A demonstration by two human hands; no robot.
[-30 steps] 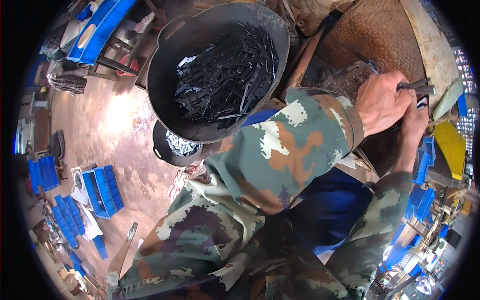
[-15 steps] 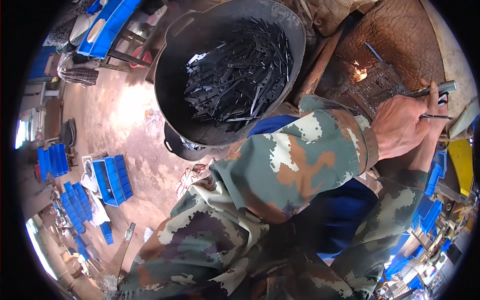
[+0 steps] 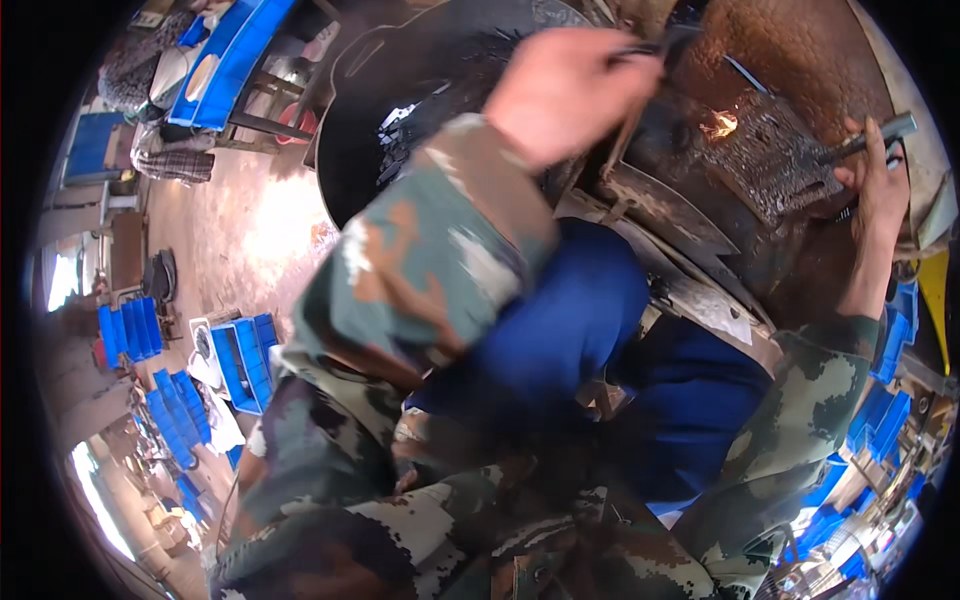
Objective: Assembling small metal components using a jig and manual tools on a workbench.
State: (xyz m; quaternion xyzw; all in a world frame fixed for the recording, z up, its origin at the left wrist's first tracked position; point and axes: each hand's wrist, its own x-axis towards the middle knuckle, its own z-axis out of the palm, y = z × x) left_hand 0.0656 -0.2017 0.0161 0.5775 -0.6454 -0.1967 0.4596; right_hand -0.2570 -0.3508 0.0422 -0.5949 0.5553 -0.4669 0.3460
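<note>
My left hand [image 3: 570, 95], blurred by motion, is closed over the near right part of a large black bucket [image 3: 345, 130]. A small dark piece [image 3: 637, 50] shows at its fingertips, too smeared to name exactly. In the bucket lie many thin black metal strips [image 3: 400, 140], partly hidden by my hand and sleeve. My right hand [image 3: 880, 180] has its fingers around a grey metal rod [image 3: 878, 138] at the right. The rod's inner end reaches a dark, wet-looking metal block [image 3: 775, 165]. A bright orange glow [image 3: 720, 125] shows at the block's far left edge.
A brown, wet, crusted sheet [image 3: 800, 50] rises behind the block. A thin bluish metal bar [image 3: 743, 72] lies there. Blue bins [image 3: 243, 365] stand on the floor [image 3: 265, 220] at the left. More blue bins [image 3: 880, 420] and a yellow panel [image 3: 932, 315] are at the right.
My left hand has swung from beside my right hand leftward to the bucket, uncovering the metal block. My right hand stays at the rod.
</note>
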